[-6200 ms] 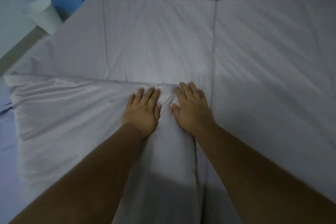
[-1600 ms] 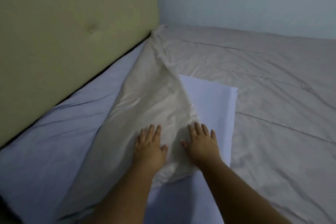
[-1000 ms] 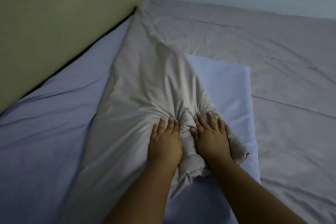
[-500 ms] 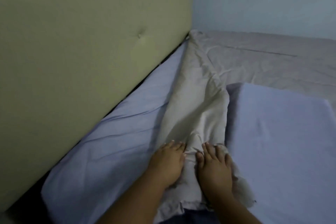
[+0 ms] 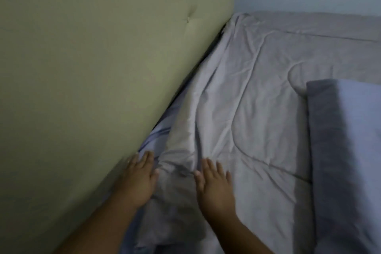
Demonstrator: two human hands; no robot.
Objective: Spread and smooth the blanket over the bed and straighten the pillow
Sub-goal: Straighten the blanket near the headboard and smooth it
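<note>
Grey quilted blanket (image 5: 247,113), creased, bunched beside headboard (image 5: 103,68)

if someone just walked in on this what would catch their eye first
The olive tufted headboard fills the left side. At its foot the left hand and right hand lie flat, fingers straight, either side of a bunched fold in the grey blanket. A lilac pillow sits at the right edge.

Headboard (image 5: 103,68) left, blanket (image 5: 247,109) beside it, pillow (image 5: 350,140) right on blanket
</note>
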